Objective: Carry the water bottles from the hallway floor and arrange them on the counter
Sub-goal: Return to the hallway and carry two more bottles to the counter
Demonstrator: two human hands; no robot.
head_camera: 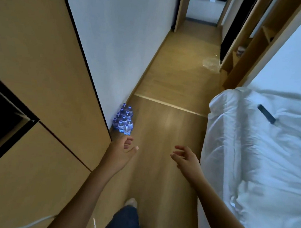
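Wooden hallway floor [164,133] runs ahead, with a pale threshold strip [170,104] across it just beyond the water bottles. Tall wood-panelled cabinet [41,69] stands directly beside the bottles on the near side; the white wall [119,39] rises behind them. Bed with rumpled white duvet [261,158] lies across the floor from the bottles; a dark remote control [266,114] rests on it. Open wooden shelving [248,49] stands well beyond the bottles, with clear plastic wrap [211,63] on the floor at its foot. Water bottles [123,119], blue-capped, stand clustered upright on the floor in the corner of cabinet and wall. Left hand [123,150] is just short of the bottles, fingers loosely spread, holding nothing. Right hand [185,159] is farther from them, likewise empty and relaxed.
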